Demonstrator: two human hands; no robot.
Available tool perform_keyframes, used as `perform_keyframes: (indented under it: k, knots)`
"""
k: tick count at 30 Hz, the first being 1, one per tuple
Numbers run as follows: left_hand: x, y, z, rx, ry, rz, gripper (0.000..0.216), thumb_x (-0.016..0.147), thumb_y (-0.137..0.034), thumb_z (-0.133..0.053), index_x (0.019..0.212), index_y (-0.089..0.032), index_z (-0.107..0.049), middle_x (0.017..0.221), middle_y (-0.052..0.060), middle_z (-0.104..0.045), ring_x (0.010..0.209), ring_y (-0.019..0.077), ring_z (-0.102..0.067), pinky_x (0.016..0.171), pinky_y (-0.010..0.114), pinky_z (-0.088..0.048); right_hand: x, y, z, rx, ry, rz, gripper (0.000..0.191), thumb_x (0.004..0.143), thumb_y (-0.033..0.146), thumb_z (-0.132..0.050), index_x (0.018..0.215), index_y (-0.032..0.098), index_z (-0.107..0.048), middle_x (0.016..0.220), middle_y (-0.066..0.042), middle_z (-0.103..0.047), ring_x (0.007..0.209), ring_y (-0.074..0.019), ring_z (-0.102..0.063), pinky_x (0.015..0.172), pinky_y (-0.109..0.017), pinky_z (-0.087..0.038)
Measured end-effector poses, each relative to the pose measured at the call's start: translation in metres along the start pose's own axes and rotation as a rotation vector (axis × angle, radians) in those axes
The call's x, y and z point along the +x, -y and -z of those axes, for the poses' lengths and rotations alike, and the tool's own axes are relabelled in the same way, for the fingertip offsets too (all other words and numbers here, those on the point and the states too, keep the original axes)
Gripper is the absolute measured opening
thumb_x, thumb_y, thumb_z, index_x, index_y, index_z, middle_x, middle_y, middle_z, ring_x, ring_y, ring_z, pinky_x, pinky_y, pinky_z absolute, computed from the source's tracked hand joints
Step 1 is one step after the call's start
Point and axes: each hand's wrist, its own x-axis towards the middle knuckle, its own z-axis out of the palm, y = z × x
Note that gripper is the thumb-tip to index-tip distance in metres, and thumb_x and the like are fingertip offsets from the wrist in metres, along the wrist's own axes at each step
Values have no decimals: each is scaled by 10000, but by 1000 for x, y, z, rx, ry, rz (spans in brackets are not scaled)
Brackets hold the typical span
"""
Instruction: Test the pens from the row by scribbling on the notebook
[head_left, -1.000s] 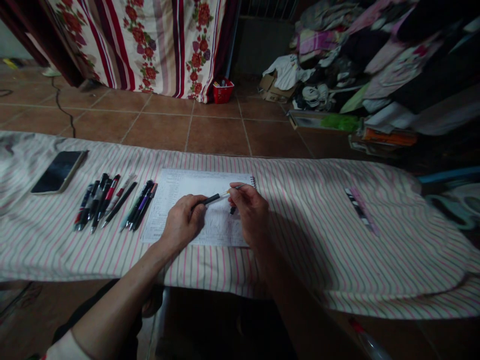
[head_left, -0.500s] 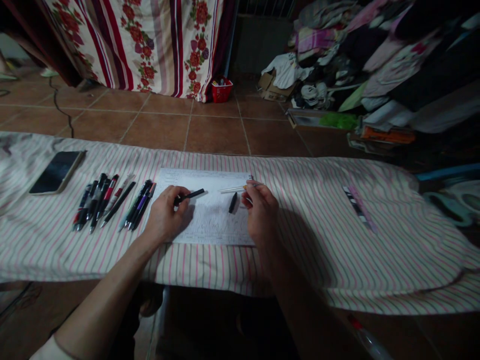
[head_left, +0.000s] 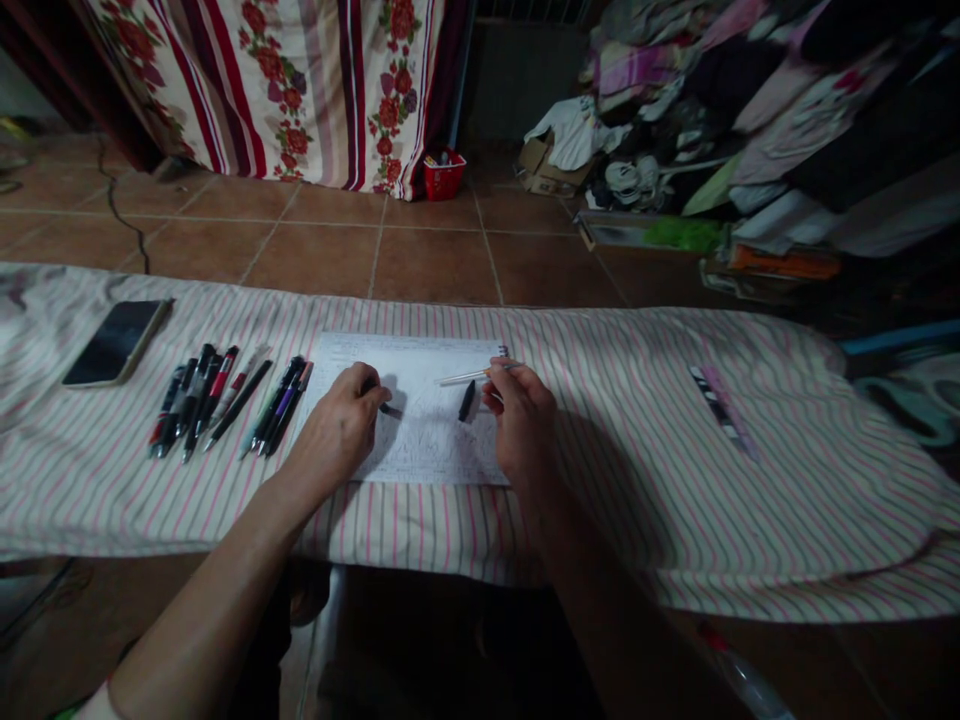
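Note:
My left hand (head_left: 341, 425) is closed over the left side of a sheet of paper (head_left: 427, 460) covered with fine marks. Its fingers grip a black pen barrel (head_left: 389, 410), of which only the lower end shows. Between thumb and fingertips, my right hand (head_left: 525, 415) pinches a thin pen refill (head_left: 459, 378) that points left above the sheet. A short black pen part (head_left: 467, 400), which looks like a cap or grip piece, lies on the paper beside the right fingers.
Several pens (head_left: 214, 400) lie in a row left of the paper, with a phone (head_left: 116, 343) beyond them. On the right lie a black-and-white pen (head_left: 712, 405) and a pink strip (head_left: 733, 415). A striped cloth (head_left: 622, 360) covers the table. A red basket (head_left: 444, 178) stands on the floor.
My left hand has turned, so the black barrel that stuck out to the right now points down and is mostly hidden. My right hand and the refill have hardly moved.

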Motion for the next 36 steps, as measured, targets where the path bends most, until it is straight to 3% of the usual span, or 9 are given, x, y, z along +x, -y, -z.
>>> perform_keyframes:
  k: [9,16,21,26,36]
  knots:
    - [1,7,-4,-108,-43,41,266,851,-95,-402,957,-145,-641,983,103,-548,856,198,-552,761,344,-499,-1,-2,3,-34,54,9,229,662,357,-674,811,187,-636,688,35,-594,612,-85,-542,586,-221,-444]
    - [1,8,4,-108,-103,18,294,867,-101,-395,1123,-151,-531,999,96,-547,924,207,-558,819,353,-492,-5,-6,-2,-212,190,69,236,748,420,-605,748,185,-611,654,14,-607,580,-106,-543,475,-213,-379]
    - [0,7,-1,-114,-57,-13,299,862,-85,-369,1137,-132,-476,938,99,-567,900,219,-557,797,364,-482,-6,-9,-4,-194,239,90,231,773,406,-577,753,176,-593,834,-32,-664,627,-111,-583,457,-208,-374]
    - [-2,10,-5,-236,-74,75,319,854,-118,-411,1172,-145,-416,926,83,-601,849,188,-585,763,338,-491,-7,-7,-4,-188,223,83,214,768,388,-576,762,174,-589,830,-32,-659,615,-103,-580,466,-200,-390]
    - [-6,9,-6,-342,-100,266,214,856,-219,-481,1066,-181,-468,899,56,-653,687,144,-607,682,308,-493,-7,-3,-4,-189,215,87,199,769,373,-575,726,179,-583,809,-28,-664,604,-95,-571,472,-190,-409]
